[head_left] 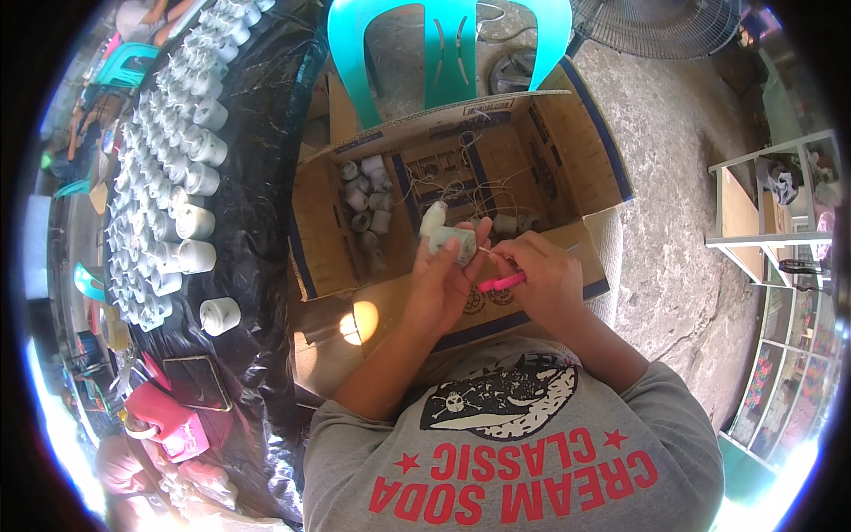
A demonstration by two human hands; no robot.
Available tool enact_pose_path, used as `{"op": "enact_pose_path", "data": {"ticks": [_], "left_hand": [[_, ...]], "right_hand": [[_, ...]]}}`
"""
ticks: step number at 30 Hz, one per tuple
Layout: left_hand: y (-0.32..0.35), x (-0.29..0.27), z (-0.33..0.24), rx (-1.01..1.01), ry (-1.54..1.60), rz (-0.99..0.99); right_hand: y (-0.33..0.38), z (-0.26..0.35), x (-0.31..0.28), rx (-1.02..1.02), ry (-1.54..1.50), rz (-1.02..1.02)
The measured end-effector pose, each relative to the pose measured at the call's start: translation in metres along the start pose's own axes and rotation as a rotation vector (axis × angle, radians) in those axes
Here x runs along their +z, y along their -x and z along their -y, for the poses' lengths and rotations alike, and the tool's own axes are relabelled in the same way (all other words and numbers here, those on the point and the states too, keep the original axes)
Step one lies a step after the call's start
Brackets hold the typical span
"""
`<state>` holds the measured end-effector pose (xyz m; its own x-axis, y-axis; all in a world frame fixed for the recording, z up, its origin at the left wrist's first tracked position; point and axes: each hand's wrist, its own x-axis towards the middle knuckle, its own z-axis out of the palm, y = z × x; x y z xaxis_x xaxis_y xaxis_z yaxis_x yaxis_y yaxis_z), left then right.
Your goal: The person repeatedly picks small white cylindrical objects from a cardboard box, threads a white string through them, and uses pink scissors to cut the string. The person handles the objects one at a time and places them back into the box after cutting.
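My left hand [448, 282] is closed around a pale grey cylindrical piece [452, 241], with a whitish rounded part [433, 217] sticking out at its upper left. Beside it, my right hand [548, 282] grips a pink-handled hand tool [502, 282], whose working end I cannot make out. A thin light cord [486, 252] runs between the piece and my right fingers. Both hands are over the near side of an open cardboard box [324, 253]. Inside it, several similar grey cylinders [358, 197] are piled at the left, and loose thin cords [456, 188] lie in the middle.
Rows of whitish cylinders [202, 181] stand on a table covered in black plastic [257, 168] at the left, near a pink container [164, 412] and a dark flat tray [197, 383]. Beyond the box are a turquoise chair [450, 62] and a fan [660, 22]; shelves [762, 239] stand at the right.
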<state>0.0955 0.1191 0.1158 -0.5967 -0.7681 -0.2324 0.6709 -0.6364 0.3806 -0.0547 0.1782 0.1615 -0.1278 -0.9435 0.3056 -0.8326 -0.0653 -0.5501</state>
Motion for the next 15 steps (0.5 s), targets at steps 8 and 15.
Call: {"op": "enact_pose_path", "data": {"ticks": [8,15], "left_hand": [[-0.0010,0.0002,-0.0025,-0.033,0.029,-0.015],[-0.0004,0.0012,-0.0020,-0.022,-0.004,0.001]], "right_hand": [[-0.0008,0.0022,-0.0025,-0.037,-0.012,0.000],[0.0017,0.0001,0.0015,-0.034,-0.046,-0.021]]}}
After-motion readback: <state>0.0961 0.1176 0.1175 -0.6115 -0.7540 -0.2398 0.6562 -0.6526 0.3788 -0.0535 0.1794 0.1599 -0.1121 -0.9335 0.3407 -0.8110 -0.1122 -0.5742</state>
